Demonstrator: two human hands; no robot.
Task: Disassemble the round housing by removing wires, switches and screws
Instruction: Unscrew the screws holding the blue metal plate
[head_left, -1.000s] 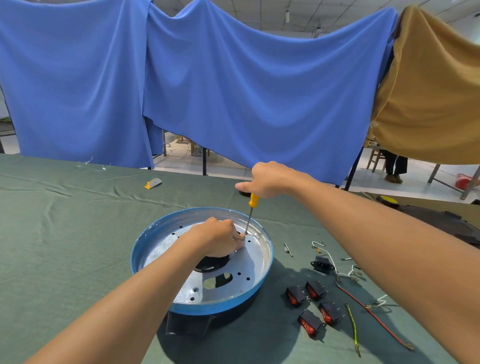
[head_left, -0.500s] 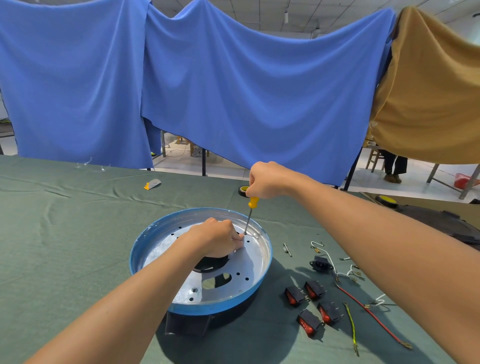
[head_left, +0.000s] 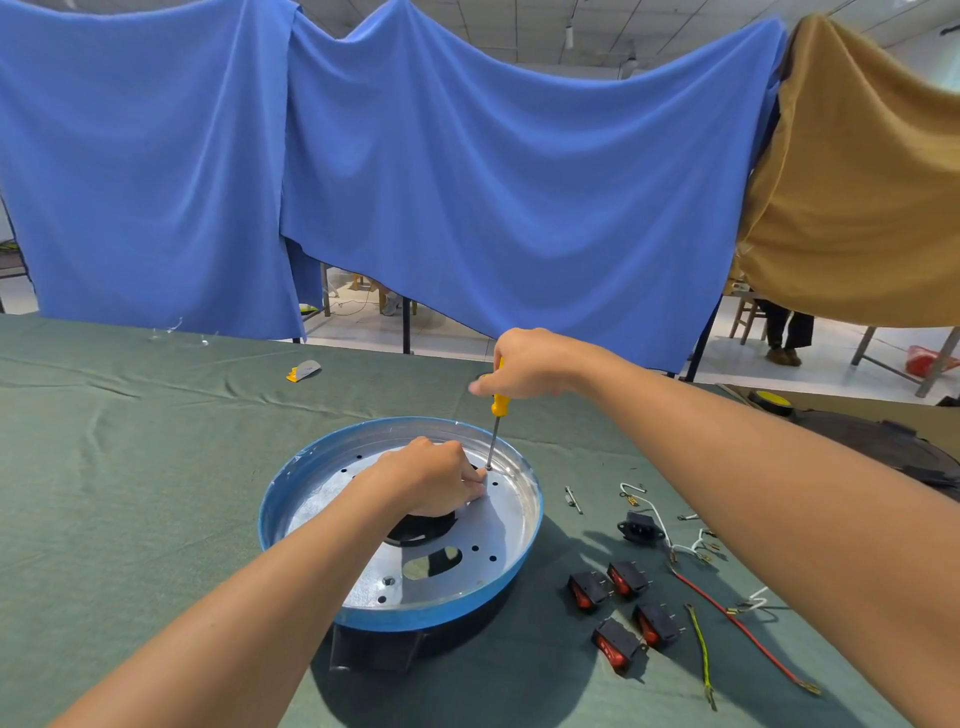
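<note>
The round housing (head_left: 511, 564), blue outside with a shiny perforated metal inside, lies open side up on the green table cloth. My right hand (head_left: 530, 366) grips the yellow handle of a screwdriver (head_left: 496, 423) that stands nearly upright, its tip on a screw near the housing's far inner rim. My left hand (head_left: 434, 480) rests inside the housing with its fingertips pinched around the screw at the tip. Several black and red rocker switches (head_left: 626, 605) and loose wires (head_left: 737, 631) lie on the cloth to the right.
A black socket (head_left: 638, 526) with white wires sits right of the housing, and a small metal piece (head_left: 573, 499) lies nearer its rim. A yellow and grey object (head_left: 304, 370) lies at the back left. A dark round part (head_left: 893, 447) sits far right. Blue and tan cloths hang behind.
My right hand has shifted its grip on the screwdriver handle, fingers blurred with turning. The left hand and housing stay in place.
</note>
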